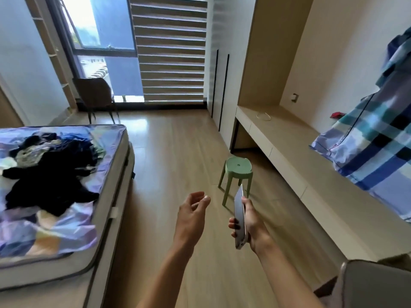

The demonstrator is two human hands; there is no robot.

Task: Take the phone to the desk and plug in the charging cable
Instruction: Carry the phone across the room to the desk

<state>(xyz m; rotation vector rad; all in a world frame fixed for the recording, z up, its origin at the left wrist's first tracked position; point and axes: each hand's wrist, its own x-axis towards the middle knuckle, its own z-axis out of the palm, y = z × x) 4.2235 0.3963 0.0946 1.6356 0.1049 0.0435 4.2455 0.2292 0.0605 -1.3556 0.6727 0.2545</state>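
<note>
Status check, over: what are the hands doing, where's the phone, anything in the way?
Right hand grips phone; left hand open, empty. Cable on desk ahead. Green stool near path.

There was only one view, from a wide-angle camera on the person's head. It looked forward and down along the light wooden floor point(178, 152) toward the window with striped blinds point(171, 50). The two bare forearms were nearest, low in the middle. The bed with the purple patterned sheet point(66, 218) lay left, the long pale wooden worktop point(289, 138) right.

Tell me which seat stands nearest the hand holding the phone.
The green stool, just beyond the right hand and phone; the brown chair stands far off by the window.
</note>
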